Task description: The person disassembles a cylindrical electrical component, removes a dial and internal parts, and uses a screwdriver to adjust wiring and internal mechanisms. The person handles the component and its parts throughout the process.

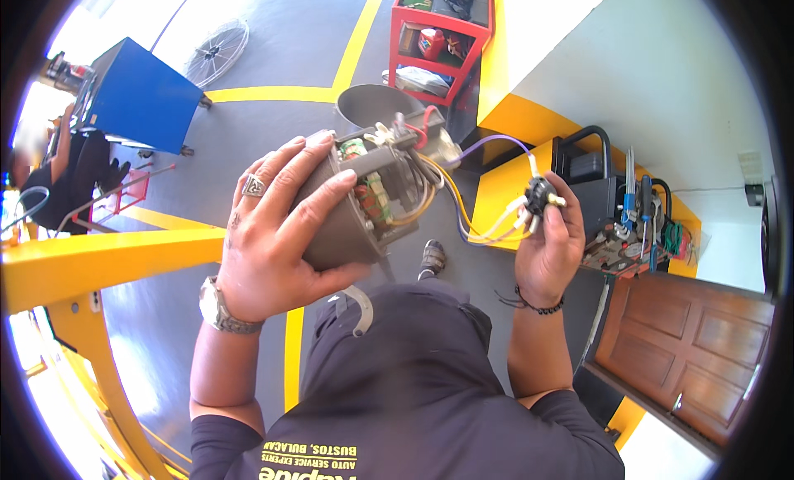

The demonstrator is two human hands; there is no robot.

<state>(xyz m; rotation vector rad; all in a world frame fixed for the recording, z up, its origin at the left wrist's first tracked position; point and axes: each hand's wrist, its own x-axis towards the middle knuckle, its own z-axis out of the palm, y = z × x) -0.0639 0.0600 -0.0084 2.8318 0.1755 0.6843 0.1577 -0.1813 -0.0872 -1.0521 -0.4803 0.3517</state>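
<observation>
My left hand (277, 211) is wrapped over a grey, rounded electrical housing (339, 240), tilted in front of my body. Its open side shows green and copper-coloured parts and bundled wires. Purple, yellow and white wires (463, 219) run from it to a small black round connector-like part (539, 195) with pale terminals. My right hand (550, 253) pinches that part between thumb and fingers, apart from the housing. A curved pale strip (361, 310) shows below the housing, against my dark clothing; what it joins is hidden.
Beyond the housing stands a dark round bin (376, 104), with a red shelf cart (438, 54) farther off. Screwdrivers and tools (637, 224) crowd the right side by a wooden door (678, 348). A yellow frame (116, 265), blue cabinet (141, 95) and another person (70, 174) are left.
</observation>
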